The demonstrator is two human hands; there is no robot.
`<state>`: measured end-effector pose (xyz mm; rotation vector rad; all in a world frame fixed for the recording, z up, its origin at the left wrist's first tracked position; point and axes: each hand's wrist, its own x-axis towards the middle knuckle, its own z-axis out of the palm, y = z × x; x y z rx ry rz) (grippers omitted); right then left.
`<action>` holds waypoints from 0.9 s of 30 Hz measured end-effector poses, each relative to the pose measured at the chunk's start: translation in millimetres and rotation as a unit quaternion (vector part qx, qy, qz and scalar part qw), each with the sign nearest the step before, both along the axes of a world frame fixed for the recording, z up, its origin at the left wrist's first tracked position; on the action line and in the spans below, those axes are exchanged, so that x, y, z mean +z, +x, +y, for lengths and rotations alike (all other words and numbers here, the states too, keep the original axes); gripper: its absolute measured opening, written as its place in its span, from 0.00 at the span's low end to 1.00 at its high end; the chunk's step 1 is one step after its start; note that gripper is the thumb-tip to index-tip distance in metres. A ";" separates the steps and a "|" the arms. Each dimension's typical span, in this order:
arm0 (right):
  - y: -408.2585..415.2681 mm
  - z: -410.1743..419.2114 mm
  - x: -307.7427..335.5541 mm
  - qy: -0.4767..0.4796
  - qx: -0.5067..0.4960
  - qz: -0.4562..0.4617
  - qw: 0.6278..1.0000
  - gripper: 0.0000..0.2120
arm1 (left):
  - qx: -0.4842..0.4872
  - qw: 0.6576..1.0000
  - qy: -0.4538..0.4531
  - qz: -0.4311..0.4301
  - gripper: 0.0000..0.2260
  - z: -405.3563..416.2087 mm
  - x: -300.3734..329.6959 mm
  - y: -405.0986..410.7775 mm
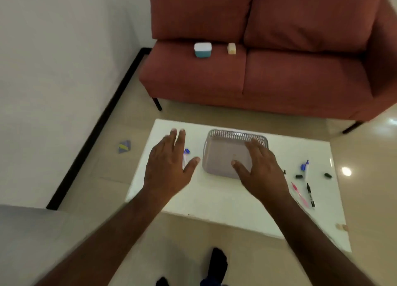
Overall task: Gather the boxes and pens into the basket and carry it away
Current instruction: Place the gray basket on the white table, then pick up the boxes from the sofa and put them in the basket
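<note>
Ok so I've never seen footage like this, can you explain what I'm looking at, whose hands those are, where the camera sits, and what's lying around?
There is no machine here: a person wears a camera on the head, looking forward and down, so you see their own two arms. The left hand and right hand are both spread open and hold nothing; neither has a grip on anything. They hover over a white table. On it stands a grey basket, which looks empty, with the right hand in front of part of it. Pens and loose caps lie to the right, another pen by the left hand. On the red sofa behind sit a white and teal box and a small beige box.
</note>
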<state>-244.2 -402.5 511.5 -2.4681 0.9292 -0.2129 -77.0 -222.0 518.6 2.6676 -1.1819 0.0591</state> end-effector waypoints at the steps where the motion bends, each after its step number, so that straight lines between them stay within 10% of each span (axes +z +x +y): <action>1: 0.9 7.0 17.3 -0.016 0.008 -0.020 1.000 0.31 | 0.000 1.000 -0.009 -0.011 0.36 9.3 16.3 -4.9; 14: 46.1 106.7 131.6 -0.065 0.175 -0.082 0.979 0.36 | 0.097 0.990 -0.064 -0.082 0.37 133.7 127.0 -18.9; 27: 103.0 278.5 129.9 -0.030 0.277 -0.081 0.957 0.38 | 0.255 0.957 -0.131 -0.043 0.37 328.2 108.1 -2.7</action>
